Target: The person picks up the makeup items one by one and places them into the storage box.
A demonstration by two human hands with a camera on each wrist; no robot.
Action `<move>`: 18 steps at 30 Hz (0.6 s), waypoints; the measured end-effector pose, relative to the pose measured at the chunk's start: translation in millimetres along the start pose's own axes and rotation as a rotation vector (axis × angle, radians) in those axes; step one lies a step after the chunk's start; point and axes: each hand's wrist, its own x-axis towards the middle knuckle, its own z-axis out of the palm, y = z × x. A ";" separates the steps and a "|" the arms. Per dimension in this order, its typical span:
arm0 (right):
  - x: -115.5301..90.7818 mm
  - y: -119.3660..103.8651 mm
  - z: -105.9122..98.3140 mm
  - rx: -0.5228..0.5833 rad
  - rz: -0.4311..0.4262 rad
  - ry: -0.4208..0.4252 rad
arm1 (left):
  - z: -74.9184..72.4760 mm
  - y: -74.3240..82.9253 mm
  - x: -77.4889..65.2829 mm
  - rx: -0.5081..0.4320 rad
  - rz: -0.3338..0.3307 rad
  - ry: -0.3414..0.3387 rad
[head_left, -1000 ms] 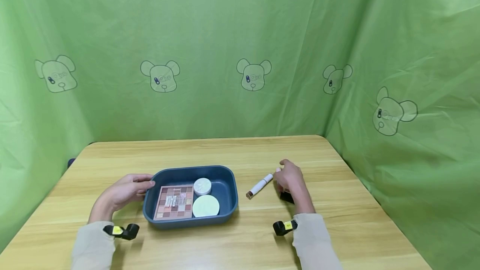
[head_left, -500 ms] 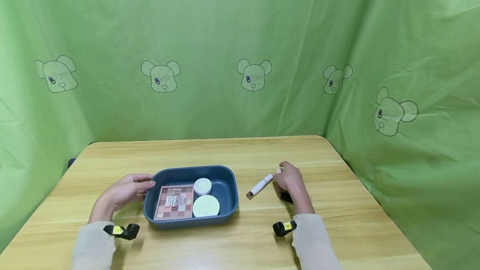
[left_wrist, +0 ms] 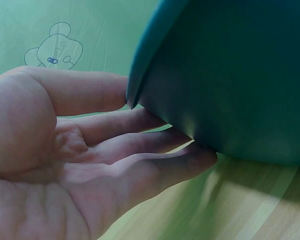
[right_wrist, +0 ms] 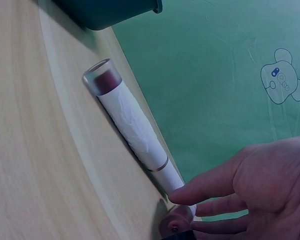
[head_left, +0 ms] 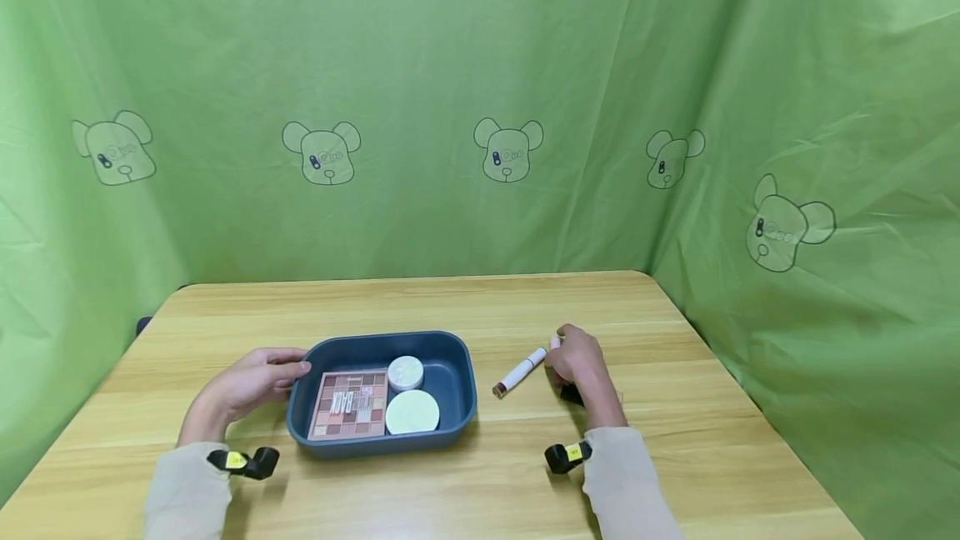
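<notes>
Left hand (head_left: 251, 382) pinches rim of blue box (head_left: 375, 447), nearer surface's (head_left: 495, 490) left edge; right hand (head_left: 581, 357) seems to pinch pink-and-black tube (right_wrist: 172, 225), nearer right edge. Tube probably light, stiff, slippery: grip mid-barrel.

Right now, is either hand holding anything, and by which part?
The left hand holds the blue tray by its left end, thumb at the rim. The right hand is at a pink item; whether it grips that cannot be told.
</notes>
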 end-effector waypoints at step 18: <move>1.5 2.1 1.3 0.000 -0.021 0.010 | 0.3 0.4 -0.4 0.003 -0.009 0.002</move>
